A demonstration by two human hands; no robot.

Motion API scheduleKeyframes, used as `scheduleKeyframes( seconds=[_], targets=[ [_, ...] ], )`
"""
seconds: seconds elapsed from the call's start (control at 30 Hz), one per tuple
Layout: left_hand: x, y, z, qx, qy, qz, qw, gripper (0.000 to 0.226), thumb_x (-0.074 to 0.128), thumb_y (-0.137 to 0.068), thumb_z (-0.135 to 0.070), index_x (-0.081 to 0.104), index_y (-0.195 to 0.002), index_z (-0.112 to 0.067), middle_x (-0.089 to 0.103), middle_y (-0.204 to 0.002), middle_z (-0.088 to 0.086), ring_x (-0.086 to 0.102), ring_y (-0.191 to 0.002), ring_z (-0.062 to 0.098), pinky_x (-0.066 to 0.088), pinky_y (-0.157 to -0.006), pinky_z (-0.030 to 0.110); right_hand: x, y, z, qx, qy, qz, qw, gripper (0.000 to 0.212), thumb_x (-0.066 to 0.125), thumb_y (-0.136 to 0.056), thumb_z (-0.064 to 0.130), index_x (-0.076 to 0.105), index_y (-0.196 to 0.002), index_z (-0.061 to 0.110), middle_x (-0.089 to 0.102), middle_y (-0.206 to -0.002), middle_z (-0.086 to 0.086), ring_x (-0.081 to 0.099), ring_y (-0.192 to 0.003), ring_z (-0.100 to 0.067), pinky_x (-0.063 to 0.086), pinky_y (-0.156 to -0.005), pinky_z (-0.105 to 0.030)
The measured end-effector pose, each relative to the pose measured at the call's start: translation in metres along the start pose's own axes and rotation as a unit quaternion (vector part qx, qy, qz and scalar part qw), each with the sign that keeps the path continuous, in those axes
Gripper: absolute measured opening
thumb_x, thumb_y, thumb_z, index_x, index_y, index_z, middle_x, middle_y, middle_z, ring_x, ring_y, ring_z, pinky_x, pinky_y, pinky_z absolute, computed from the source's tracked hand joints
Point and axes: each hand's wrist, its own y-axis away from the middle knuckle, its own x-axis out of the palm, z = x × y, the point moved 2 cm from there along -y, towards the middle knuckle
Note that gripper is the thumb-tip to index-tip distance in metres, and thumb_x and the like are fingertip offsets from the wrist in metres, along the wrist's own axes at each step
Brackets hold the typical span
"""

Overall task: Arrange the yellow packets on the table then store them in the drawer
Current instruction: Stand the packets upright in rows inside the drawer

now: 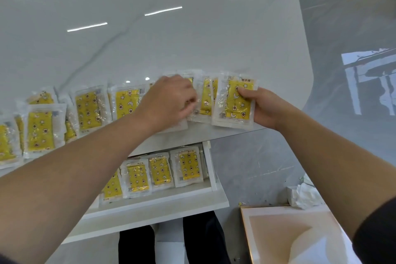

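Several yellow packets in clear wrappers lie in a row along the front of the glossy white table point(171, 45). My right hand point(263, 107) grips the rightmost yellow packet point(233, 103) at its right edge, thumb on top. My left hand point(171, 100) lies over another packet beside it, fingers curled on the edge of the neighbouring packet point(205, 100). More packets point(85, 107) overlap towards the left. Below the table edge the open white drawer point(162, 203) holds several yellow packets point(189, 165) side by side.
The table's right edge curves away at the right, with grey floor point(257, 167) beyond. A pale framed panel point(289, 236) and crumpled white wrapping point(304, 195) lie on the floor at the lower right. My dark shoes point(201, 240) stand under the drawer front.
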Motion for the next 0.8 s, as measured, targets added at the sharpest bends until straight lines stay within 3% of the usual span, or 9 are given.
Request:
scheduleKeyframes(
  seconds=[0.03, 0.13, 0.2, 0.3, 0.43, 0.6, 0.73, 0.8],
  targets=[
    [-0.002, -0.001, 0.009, -0.053, -0.014, -0.002, 0.998, 0.022, 0.061, -0.087, -0.033, 0.064, -0.103, -0.017, 0.06, -0.107, 0.001, 0.055, -0.102, 0.022, 0.041, -0.091, 0.039, 0.003, -0.002, 0.001, -0.006, 0.022, -0.01, 1.0, 0.034, 0.051, -0.097, 0.011, 0.054, -0.131, 0.004, 0.065, -0.124, -0.016, 0.066, -0.11, -0.03, 0.057, -0.085, -0.044],
    [-0.003, -0.005, 0.031, -0.173, -0.023, 0.095, 0.98, 0.076, 0.075, -0.073, -0.047, 0.04, -0.137, -0.023, 0.04, -0.138, 0.001, 0.039, -0.126, 0.024, 0.03, -0.104, 0.044, 0.013, -0.004, 0.007, -0.025, 0.086, -0.023, 0.996, 0.027, 0.053, -0.098, 0.013, 0.059, -0.123, 0.005, 0.069, -0.116, -0.013, 0.068, -0.104, -0.027, 0.056, -0.089, -0.043],
    [-0.002, -0.009, 0.035, -0.177, -0.048, 0.134, 0.974, 0.096, 0.077, -0.069, -0.051, 0.027, -0.145, -0.023, 0.033, -0.144, 0.002, 0.034, -0.131, 0.026, 0.029, -0.106, 0.047, 0.02, -0.005, 0.01, -0.041, 0.118, -0.024, 0.992, 0.021, 0.052, -0.099, 0.015, 0.061, -0.116, 0.008, 0.07, -0.112, -0.012, 0.069, -0.101, -0.026, 0.056, -0.088, -0.042],
    [0.001, -0.019, 0.034, -0.169, -0.09, 0.135, 0.972, 0.101, 0.078, -0.068, -0.05, 0.023, -0.147, -0.02, 0.037, -0.138, 0.005, 0.038, -0.125, 0.027, 0.031, -0.101, 0.045, 0.03, -0.007, 0.012, -0.064, 0.16, -0.029, 0.985, 0.014, 0.05, -0.1, 0.016, 0.062, -0.106, 0.012, 0.071, -0.105, -0.011, 0.07, -0.094, -0.024, 0.058, -0.085, -0.039],
    [0.003, -0.031, 0.034, -0.222, -0.035, 0.143, 0.964, 0.083, 0.075, -0.074, -0.047, 0.034, -0.14, -0.018, 0.044, -0.133, 0.003, 0.042, -0.122, 0.025, 0.029, -0.1, 0.043, 0.037, -0.012, 0.01, -0.083, 0.202, -0.051, 0.974, 0.013, 0.05, -0.1, 0.018, 0.061, -0.105, 0.014, 0.068, -0.115, -0.017, 0.066, -0.106, -0.031, 0.052, -0.095, -0.045],
    [0.0, -0.047, 0.039, -0.288, 0.06, 0.112, 0.949, 0.031, 0.062, -0.089, -0.041, 0.056, -0.113, -0.022, 0.055, -0.106, -0.005, 0.052, -0.104, 0.022, 0.029, -0.092, 0.039, 0.026, -0.008, 0.018, -0.097, 0.153, -0.08, 0.98, 0.013, 0.048, -0.1, 0.015, 0.06, -0.101, 0.018, 0.07, -0.105, -0.009, 0.068, -0.099, -0.026, 0.056, -0.089, -0.042],
    [0.0, -0.065, 0.035, -0.286, 0.117, 0.105, 0.945, 0.014, 0.061, -0.091, -0.032, 0.058, -0.102, -0.023, 0.052, -0.101, -0.008, 0.049, -0.1, 0.02, 0.034, -0.096, 0.04, 0.01, -0.003, 0.024, -0.094, 0.107, -0.088, 0.986, 0.014, 0.048, -0.1, 0.013, 0.06, -0.106, 0.014, 0.07, -0.104, -0.008, 0.07, -0.094, -0.024, 0.058, -0.084, -0.04],
    [0.0, -0.075, 0.027, -0.269, 0.153, 0.088, 0.947, 0.009, 0.058, -0.093, -0.029, 0.053, -0.096, -0.022, 0.054, -0.099, -0.005, 0.049, -0.094, 0.019, 0.041, -0.091, 0.038, 0.001, 0.0, 0.026, -0.091, 0.081, -0.087, 0.989, 0.017, 0.048, -0.1, 0.013, 0.06, -0.113, 0.012, 0.07, -0.107, -0.01, 0.07, -0.095, -0.024, 0.058, -0.083, -0.04]
  ],
)
